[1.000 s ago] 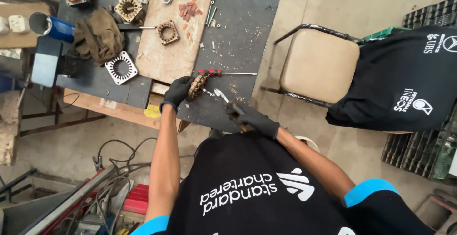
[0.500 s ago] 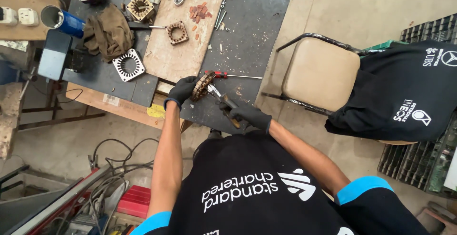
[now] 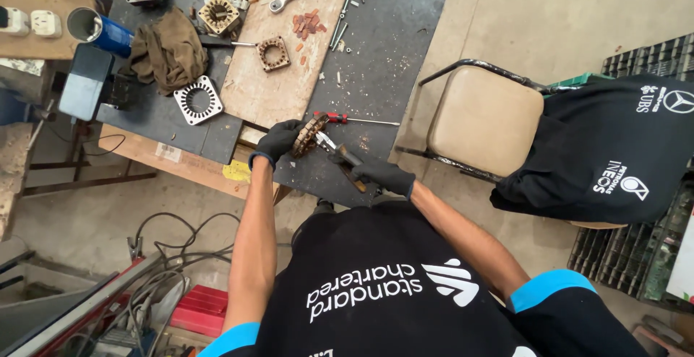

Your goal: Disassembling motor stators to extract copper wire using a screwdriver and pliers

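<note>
Here the left hand, gloved in black, curls its fingers tight round a small wound motor stator at the near edge of the dark workbench. The right hand, gloved too, grips pliers, tips at the stator's windings. Copper remains in it, so stripping looks unfinished; bare stator cores lie far left, a red-handled screwdriver just beyond.

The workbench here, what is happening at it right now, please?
A person in black gloves works at the dark workbench. The left hand holds a round, brown wound motor part on edge, and the right hand grips pliers with their tip at that part. A red-handled screwdriver lies just beyond on the bench.
</note>
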